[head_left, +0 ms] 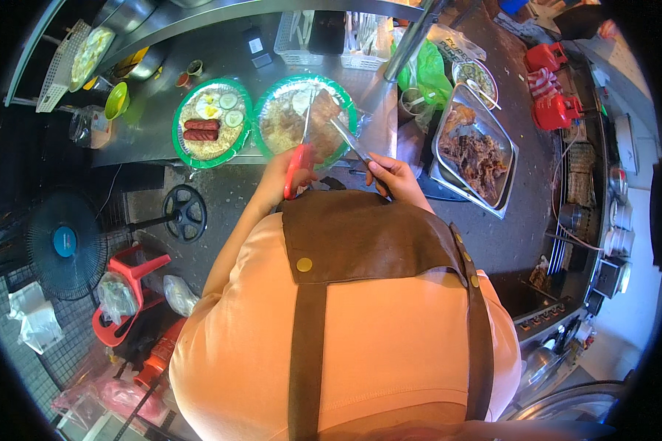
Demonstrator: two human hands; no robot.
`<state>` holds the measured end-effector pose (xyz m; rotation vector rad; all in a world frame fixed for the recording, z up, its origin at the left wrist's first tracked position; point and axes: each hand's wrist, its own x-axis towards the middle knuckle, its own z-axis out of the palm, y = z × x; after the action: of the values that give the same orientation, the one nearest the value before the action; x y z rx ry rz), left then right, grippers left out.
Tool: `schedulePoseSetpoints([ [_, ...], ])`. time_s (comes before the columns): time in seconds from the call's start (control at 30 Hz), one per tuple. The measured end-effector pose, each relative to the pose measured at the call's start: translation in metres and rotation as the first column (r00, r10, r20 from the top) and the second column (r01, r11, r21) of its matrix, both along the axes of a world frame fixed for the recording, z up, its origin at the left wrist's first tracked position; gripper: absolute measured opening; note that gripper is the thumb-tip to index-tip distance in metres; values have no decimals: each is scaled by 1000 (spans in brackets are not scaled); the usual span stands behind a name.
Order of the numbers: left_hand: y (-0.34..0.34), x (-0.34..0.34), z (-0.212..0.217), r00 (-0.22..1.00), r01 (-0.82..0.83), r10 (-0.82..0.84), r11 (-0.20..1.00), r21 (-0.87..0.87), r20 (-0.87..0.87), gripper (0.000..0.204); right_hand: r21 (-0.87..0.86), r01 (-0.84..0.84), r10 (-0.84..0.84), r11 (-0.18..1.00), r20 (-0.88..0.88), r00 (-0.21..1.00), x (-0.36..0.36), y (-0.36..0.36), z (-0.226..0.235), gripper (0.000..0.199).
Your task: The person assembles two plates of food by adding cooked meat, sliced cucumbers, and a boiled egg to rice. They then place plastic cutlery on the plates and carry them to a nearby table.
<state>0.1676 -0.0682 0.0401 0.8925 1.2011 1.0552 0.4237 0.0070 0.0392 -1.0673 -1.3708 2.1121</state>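
Observation:
My left hand is closed round the handles of red scissors, whose blades reach over a green-rimmed plate. My right hand grips metal tongs, slanting up to a flat piece of brown meat above the right side of that plate. The scissor blades lie against the meat's left edge; whether they are cutting it I cannot tell. Rice and a fried egg show under the tools. Just left, another green-rimmed plate holds rice, two red sausages, cucumber slices and egg.
At right stands a metal tray of cooked meat, by a bowl with a spoon and a green plastic bag. White cutlery baskets line the back. A metal post rises behind the plates. A fan stands at left.

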Motion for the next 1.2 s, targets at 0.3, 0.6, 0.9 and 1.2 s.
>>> schedulePoseSetpoints([
  [0.3, 12, 9, 15, 998, 64, -63, 994, 92, -19, 44, -34, 20, -25, 999, -161, 987, 4, 8, 7, 40],
  [0.6, 12, -48, 60, 644, 482, -369, 876, -19, -670, 66, 641, -252, 73, 725, 293, 953, 63, 54, 35, 31],
  [0.9, 24, -33, 113, 346, 664, -384, 745, -65, -856, 49, 671, -598, 280, 439, 530, 801, 65, 90, 88, 32],
  [1.2, 18, -37, 96, 301, 635, -330, 769, -71, -895, 52, 729, -621, 145, 289, 608, 781, 58, 84, 87, 31],
])
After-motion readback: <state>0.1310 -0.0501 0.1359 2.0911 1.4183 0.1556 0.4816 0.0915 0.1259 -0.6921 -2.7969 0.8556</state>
